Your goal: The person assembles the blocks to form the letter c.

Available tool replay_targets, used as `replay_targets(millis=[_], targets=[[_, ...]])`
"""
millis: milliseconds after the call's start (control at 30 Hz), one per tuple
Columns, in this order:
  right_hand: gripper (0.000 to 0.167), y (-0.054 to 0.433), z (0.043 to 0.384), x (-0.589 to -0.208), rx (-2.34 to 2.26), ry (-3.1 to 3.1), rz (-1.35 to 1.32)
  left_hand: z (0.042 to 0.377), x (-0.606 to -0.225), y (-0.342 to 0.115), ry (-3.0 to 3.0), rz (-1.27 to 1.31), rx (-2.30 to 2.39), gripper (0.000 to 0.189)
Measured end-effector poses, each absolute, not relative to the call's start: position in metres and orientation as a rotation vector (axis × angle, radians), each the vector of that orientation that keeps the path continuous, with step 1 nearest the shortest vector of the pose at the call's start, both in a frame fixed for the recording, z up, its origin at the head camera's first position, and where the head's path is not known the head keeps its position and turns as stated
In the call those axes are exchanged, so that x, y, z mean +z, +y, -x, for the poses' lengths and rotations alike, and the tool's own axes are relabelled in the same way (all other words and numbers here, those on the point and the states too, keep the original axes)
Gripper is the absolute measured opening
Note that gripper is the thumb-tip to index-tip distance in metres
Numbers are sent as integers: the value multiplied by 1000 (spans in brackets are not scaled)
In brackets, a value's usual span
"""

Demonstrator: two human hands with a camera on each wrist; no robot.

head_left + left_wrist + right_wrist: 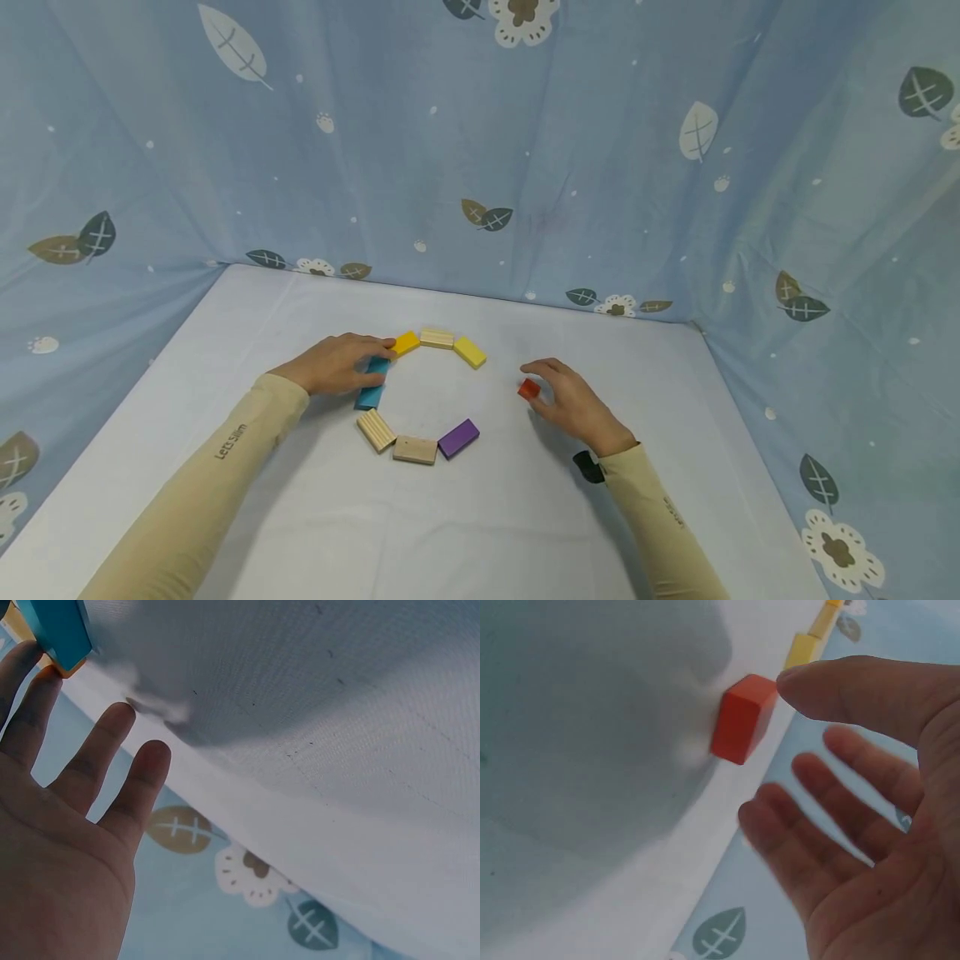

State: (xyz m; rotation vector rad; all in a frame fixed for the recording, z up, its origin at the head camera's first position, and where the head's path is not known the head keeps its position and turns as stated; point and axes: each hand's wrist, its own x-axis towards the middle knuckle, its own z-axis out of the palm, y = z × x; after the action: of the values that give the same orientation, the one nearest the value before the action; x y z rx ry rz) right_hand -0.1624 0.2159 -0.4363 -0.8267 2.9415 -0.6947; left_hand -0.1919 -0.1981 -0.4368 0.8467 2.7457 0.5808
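Note:
My left hand (341, 364) rests over the blue block (371, 392), with its thumb lying across it. The fingertips of that hand touch or nearly touch the orange block (406, 343). Straight, spread fingers beside the blue block (64, 634) show in the left wrist view. On the right, my right hand (573, 404) is around a red block (528, 389), thumb on one side and fingers on the other. In the right wrist view, the thumb tip overlaps the edge of the red block (742, 720), while the other fingers stay apart from it.
Plain wood blocks (437, 337), a yellow block (470, 352) and a purple block (459, 438) form a ring with the blue and orange ones, gapped on the right. A white cloth (420, 533) covers the table. Blue patterned curtain (420, 150) hangs behind and at both sides.

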Motion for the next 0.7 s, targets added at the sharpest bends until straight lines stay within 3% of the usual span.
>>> replay_targets(millis=[700], targets=[[41, 217, 169, -452, -624, 2875, 890, 193, -439, -200, 2731, -857, 624, 49]])
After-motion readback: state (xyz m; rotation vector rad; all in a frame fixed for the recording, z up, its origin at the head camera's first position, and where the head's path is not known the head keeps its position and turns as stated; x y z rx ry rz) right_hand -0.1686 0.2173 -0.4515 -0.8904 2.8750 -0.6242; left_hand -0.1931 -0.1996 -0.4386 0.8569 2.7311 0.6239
